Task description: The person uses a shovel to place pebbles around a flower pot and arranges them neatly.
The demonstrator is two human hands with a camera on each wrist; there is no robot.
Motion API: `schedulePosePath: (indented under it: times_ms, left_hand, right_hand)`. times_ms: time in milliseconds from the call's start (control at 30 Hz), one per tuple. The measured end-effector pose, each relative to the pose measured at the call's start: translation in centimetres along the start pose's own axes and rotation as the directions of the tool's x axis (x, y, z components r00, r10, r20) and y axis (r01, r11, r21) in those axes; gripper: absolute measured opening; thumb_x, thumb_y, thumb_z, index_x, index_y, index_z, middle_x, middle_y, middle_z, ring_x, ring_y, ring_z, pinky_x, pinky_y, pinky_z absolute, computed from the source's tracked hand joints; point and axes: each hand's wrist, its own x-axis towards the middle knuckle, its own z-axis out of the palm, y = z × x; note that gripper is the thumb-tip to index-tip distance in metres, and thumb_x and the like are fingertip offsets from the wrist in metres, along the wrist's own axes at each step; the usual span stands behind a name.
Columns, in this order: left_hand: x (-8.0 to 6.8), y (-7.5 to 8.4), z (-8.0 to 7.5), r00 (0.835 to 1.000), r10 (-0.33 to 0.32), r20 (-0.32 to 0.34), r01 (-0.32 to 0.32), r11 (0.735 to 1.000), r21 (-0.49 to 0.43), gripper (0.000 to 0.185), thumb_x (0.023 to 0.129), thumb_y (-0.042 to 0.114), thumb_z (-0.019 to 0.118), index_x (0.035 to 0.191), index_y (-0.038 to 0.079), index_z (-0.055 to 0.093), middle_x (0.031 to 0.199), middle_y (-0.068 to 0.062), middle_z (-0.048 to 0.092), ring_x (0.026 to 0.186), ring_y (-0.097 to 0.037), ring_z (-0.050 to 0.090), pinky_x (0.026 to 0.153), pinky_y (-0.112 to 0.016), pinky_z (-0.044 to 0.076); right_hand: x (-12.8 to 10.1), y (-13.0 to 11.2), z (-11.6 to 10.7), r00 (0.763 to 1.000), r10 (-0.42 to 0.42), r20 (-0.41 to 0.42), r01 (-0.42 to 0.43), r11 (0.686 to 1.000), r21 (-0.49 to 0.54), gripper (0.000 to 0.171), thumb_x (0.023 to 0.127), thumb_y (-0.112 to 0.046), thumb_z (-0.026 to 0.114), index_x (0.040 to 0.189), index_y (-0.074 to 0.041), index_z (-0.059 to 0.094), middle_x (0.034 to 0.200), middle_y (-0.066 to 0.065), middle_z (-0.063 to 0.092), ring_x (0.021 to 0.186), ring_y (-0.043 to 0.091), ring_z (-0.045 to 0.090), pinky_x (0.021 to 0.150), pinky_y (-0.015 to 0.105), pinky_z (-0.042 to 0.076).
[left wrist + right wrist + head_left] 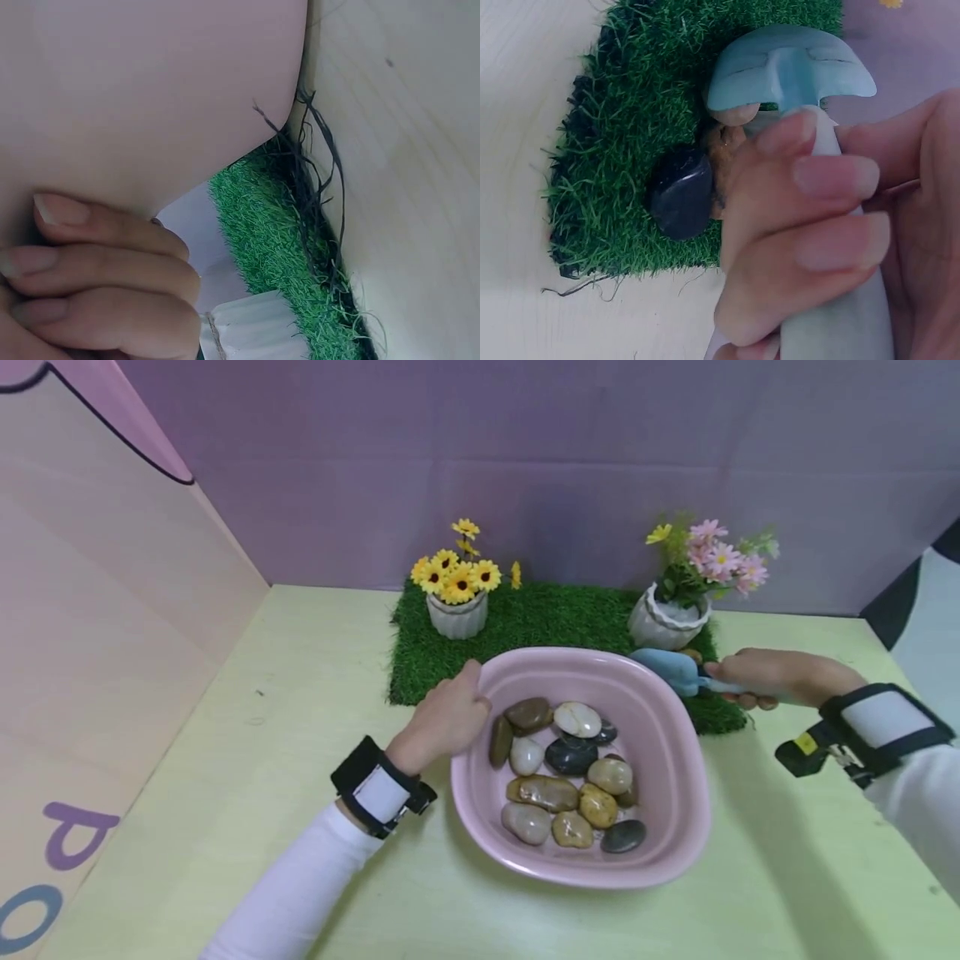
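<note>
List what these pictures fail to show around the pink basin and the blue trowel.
- Head view: the left hand covers part of the pink basin rim.
- Head view: the blue trowel handle is hidden inside the right hand.
- Right wrist view: fingers partly hide the brown stone beside the black stone.
- Left wrist view: the white pot is cut off by the bottom edge.

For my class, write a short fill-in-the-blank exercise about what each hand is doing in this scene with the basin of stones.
1. The left hand holds the rim of the pink ____, which contains smooth stones.
2. The right hand has its grip on a light blue ____.
3. The two flower pots stand on a mat of artificial ____.
4. The left pot holds ____ flowers.

Missing words: basin; trowel; grass; yellow
</note>
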Motion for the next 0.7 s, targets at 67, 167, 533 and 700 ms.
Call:
schedulePosePath:
  times_ms: [67,167,533,700]
  left_hand:
    - [-0.02,-0.03,-0.04,1.0,0.0,-0.001,0.0,1.0,0.0,0.042,0.099,0.016,0.039,0.139,0.003,0.039,0.1,-0.019,0.065,0.057,-0.017,0.066,0.043,-0.029,0.052]
    - [0.0,-0.11,-0.03,1.0,0.003,0.004,-0.003,1.0,-0.006,0.044,0.099,0.016,0.039,0.141,0.003,0.038,0.1,-0.019,0.065,0.057,-0.018,0.066,0.043,-0.029,0.052]
    - [0.12,-0.22,-0.03,1.0,0.013,-0.005,-0.013,1.0,-0.004,0.04,0.099,0.016,0.04,0.137,0.004,0.04,0.1,-0.019,0.065,0.057,-0.017,0.066,0.043,-0.029,0.052]
    - [0.06,-0.19,-0.03,1.0,0.014,-0.004,-0.014,1.0,-0.006,0.041,0.099,0.016,0.04,0.138,0.003,0.04,0.1,-0.019,0.066,0.056,-0.017,0.066,0.043,-0.029,0.052]
  right_hand:
    - [-0.09,-0.21,-0.03,1.0,-0.001,0.006,0.001,1.0,0.008,0.056,0.107,-0.037,0.016,0.062,-0.015,0.04,0.056,-0.004,0.031,0.052,0.012,0.027,0.066,0.031,0.035]
    - [-0.2,-0.48,-0.08,1.0,0.002,0.014,-0.002,1.0,0.021,0.055,0.107,-0.037,0.015,0.062,-0.015,0.04,0.057,-0.004,0.031,0.052,0.013,0.027,0.07,0.031,0.035]
    - [-0.31,-0.73,-0.19,1.0,0.003,-0.01,-0.002,0.997,0.08,0.053,0.107,-0.038,0.009,0.07,-0.014,0.039,0.064,-0.003,0.03,0.058,0.013,0.027,0.079,0.034,0.032]
    - [-0.65,-0.93,-0.35,0.995,-0.051,-0.082,0.056,0.997,0.055,0.054,0.107,-0.04,0.009,0.069,-0.013,0.036,0.065,-0.002,0.029,0.06,0.014,0.027,0.078,0.034,0.031]
